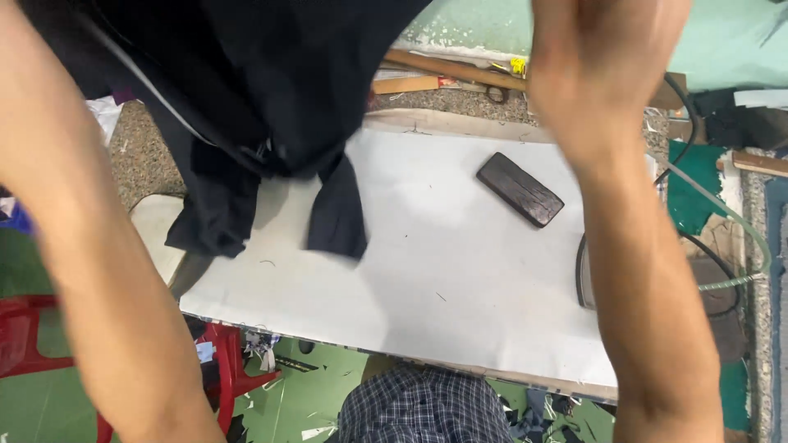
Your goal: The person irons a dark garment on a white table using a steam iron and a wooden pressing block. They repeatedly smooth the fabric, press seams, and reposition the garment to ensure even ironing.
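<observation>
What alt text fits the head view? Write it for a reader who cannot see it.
Two raised bare arms lift a dark garment above a white padded pressing board; the right hand is blurred and the left hand is out of frame. A dark rectangular block lies on the board, with red plastic furniture on the green floor below.

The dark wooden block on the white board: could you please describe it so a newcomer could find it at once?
Start at the white padded board. On its far right part, just left of the raised right forearm, lies the dark wooden block, flat and tilted. It is the only hard, small oblong there; the dark garment hangs left.
</observation>
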